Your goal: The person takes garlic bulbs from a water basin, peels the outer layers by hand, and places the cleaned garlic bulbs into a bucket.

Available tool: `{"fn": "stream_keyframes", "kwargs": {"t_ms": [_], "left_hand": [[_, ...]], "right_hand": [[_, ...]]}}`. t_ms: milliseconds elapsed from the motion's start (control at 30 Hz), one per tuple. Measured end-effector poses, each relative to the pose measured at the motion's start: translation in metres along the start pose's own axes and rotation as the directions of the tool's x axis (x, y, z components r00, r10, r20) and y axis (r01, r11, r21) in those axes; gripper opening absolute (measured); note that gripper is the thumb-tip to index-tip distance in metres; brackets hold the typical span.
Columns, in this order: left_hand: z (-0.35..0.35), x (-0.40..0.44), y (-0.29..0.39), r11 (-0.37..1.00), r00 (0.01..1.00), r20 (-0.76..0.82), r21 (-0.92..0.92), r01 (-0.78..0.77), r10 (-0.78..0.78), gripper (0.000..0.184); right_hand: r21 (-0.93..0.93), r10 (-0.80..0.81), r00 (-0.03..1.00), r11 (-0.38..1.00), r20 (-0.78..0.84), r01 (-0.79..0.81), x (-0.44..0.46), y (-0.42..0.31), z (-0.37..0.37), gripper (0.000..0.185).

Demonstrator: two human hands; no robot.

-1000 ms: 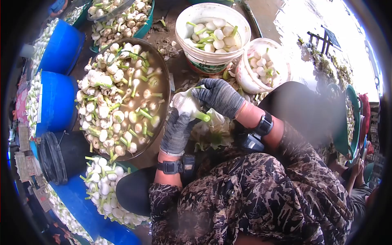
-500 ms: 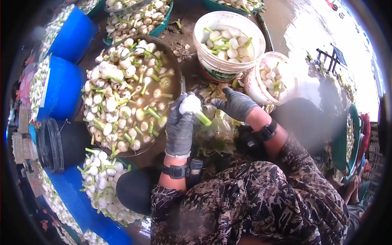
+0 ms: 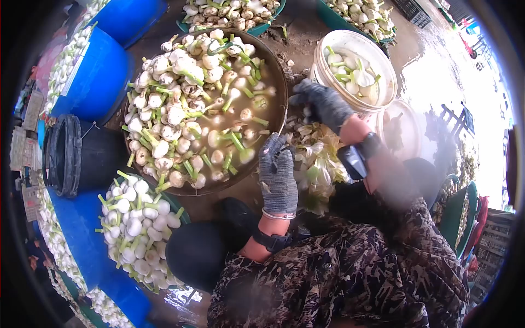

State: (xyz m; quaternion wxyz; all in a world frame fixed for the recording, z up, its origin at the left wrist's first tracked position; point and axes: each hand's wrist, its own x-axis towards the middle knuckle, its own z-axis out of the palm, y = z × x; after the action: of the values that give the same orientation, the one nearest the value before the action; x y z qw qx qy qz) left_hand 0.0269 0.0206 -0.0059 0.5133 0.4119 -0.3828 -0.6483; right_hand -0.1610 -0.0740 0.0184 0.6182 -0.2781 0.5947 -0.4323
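My left hand point(image 3: 277, 175), in a grey glove, is beside the near right rim of the wide round tub point(image 3: 285, 112). Its fingers are curled in, and whatever they may hold is hidden. My right hand point(image 3: 324, 106), gloved too and smeared by motion, reaches toward the white bucket point(image 3: 322, 65); its fingers look apart with nothing seen in them. White peeled garlic bulbs point(image 3: 361, 76) with green stems lie inside that bucket. Unpeeled, muddy garlic bulbs point(image 3: 175, 115) are heaped in the tub's brown water. Stripped garlic skins point(image 3: 322, 158) are piled between my hands.
A second white bucket point(image 3: 402, 128) stands to the right. Clean garlic point(image 3: 136, 229) fills a green basin at lower left, near a black bucket point(image 3: 82, 156). Blue tubs point(image 3: 98, 76) line the left side. More garlic basins point(image 3: 235, 13) stand at the back.
The garlic bulb held in my left hand is no longer seen there. My right hand has moved up toward the white bucket. The view has shifted, so the tub and buckets appear further right.
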Motion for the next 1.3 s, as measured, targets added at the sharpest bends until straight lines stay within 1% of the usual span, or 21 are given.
{"fn": "stream_keyframes", "kwargs": {"t_ms": [33, 67, 100, 133, 167, 267, 367, 400, 433, 500, 567, 633, 667, 767, 867, 900, 1033, 1100, 1133, 1200, 1300], "left_hand": [[-0.001, 0.0, 0.002, 1.0, 1.0, -0.004, -0.001, -0.003, 0.003, 0.038], [-0.002, 0.002, 0.003, 0.997, 0.999, -0.022, 0.053, -0.048, 0.049, 0.038], [-0.005, 0.004, 0.006, 0.99, 0.994, -0.04, 0.111, -0.092, 0.097, 0.038], [-0.008, 0.007, 0.014, 0.977, 0.99, -0.072, 0.188, -0.104, 0.12, 0.029], [-0.011, 0.007, 0.014, 0.972, 0.987, -0.083, 0.201, -0.118, 0.137, 0.029], [-0.022, 0.01, 0.017, 0.991, 0.975, -0.208, 0.125, -0.051, 0.077, 0.028], [-0.029, 0.017, -0.01, 0.976, 0.951, -0.23, 0.119, -0.184, 0.208, 0.034], [-0.028, 0.019, -0.009, 0.987, 0.952, -0.271, -0.034, -0.156, 0.141, 0.037], [-0.026, 0.02, -0.009, 0.973, 0.957, -0.285, -0.2, -0.115, 0.055, 0.041], [-0.038, 0.028, -0.018, 0.987, 0.961, -0.269, -0.161, 0.023, -0.067, 0.043], [-0.042, 0.035, -0.023, 0.975, 0.942, -0.262, -0.124, 0.184, -0.211, 0.045], [-0.038, 0.04, -0.028, 0.834, 0.904, -0.011, -0.392, 0.39, -0.428, 0.041], [-0.041, 0.049, -0.08, 0.83, 0.929, 0.0, -0.449, 0.33, -0.369, 0.037], [-0.014, 0.032, -0.043, 0.726, 0.87, 0.235, -0.481, 0.491, -0.433, 0.035], [0.01, 0.029, -0.03, 0.789, 0.899, 0.2, -0.43, 0.438, -0.39, 0.036], [0.017, 0.028, -0.028, 0.839, 0.931, 0.143, -0.404, 0.365, -0.337, 0.036], [0.018, 0.035, -0.049, 0.977, 0.994, 0.03, 0.189, 0.096, -0.103, 0.037], [0.036, 0.026, -0.015, 0.968, 0.975, 0.038, 0.133, 0.213, -0.219, 0.042], [0.032, 0.03, -0.03, 0.966, 0.992, 0.049, 0.236, 0.1, -0.115, 0.04], [0.037, 0.026, -0.013, 0.97, 0.976, 0.068, 0.146, 0.194, -0.205, 0.034], [0.043, 0.023, -0.013, 0.973, 0.975, 0.017, -0.056, 0.223, -0.222, 0.037]], "right_hand": [[-0.226, 0.033, 0.998, 0.974, 0.052, -0.021, 0.022, 0.011, 0.018, 0.029], [-0.663, -0.252, 0.931, 0.654, 0.264, 0.365, 0.061, 0.044, 0.027, 0.025], [-0.853, -0.183, 0.889, 0.254, 0.42, 0.455, 0.082, 0.059, 0.047, 0.023], [-0.821, -0.109, 0.82, -0.189, 0.562, 0.538, 0.104, 0.075, 0.066, 0.022], [-0.764, 0.11, 0.871, -0.435, 0.479, 0.476, 0.111, 0.078, 0.092, 0.022], [-0.613, 0.159, 0.727, -0.437, 0.668, 0.659, 0.188, 0.17, 0.085, 0.022], [-0.717, 0.158, 0.802, -0.374, 0.576, 0.588, 0.245, 0.242, 0.049, 0.037], [-0.969, 0.002, 0.974, 0.104, 0.226, 0.225, 0.199, 0.193, 0.062, 0.038], [-0.949, -0.075, 0.994, 0.301, 0.08, 0.099, 0.118, 0.114, 0.093, 0.032], [-0.856, -0.31, 0.926, 0.396, 0.216, 0.332, 0.085, 0.094, 0.078, 0.03], [-0.865, -0.37, 0.832, 0.123, 0.414, 0.486, 0.061, 0.094, 0.049, 0.028], [-0.829, -0.365, 0.774, 0.01, 0.518, 0.56, 0.009, 0.063, 0.042, 0.027], [-0.828, -0.374, 0.771, 0.012, 0.516, 0.56, -0.006, 0.053, 0.039, 0.027], [-0.91, -0.239, 0.885, 0.012, 0.4, 0.415, -0.036, 0.045, 0.02, 0.036], [-0.857, -0.671, 0.7, 0.186, 0.246, 0.48, -0.054, 0.043, 0.005, 0.042], [-0.696, -0.674, 0.735, 0.492, 0.075, 0.522, -0.065, 0.04, 0.001, 0.033], [-0.683, -0.659, 0.751, 0.528, 0.044, 0.504, -0.095, 0.031, -0.014, 0.015], [-0.795, -0.708, 0.706, 0.431, -0.004, 0.427, -0.099, 0.038, -0.011, 0.016], [-0.84, -0.681, 0.732, 0.414, -0.029, 0.351, -0.105, 0.031, -0.009, 0.018], [-0.771, -0.716, 0.698, 0.458, -0.024, 0.443, -0.104, 0.038, -0.018, 0.017], [-0.48, -0.553, 0.828, 0.754, -0.096, 0.448, -0.108, 0.036, -0.027, 0.015]]}}
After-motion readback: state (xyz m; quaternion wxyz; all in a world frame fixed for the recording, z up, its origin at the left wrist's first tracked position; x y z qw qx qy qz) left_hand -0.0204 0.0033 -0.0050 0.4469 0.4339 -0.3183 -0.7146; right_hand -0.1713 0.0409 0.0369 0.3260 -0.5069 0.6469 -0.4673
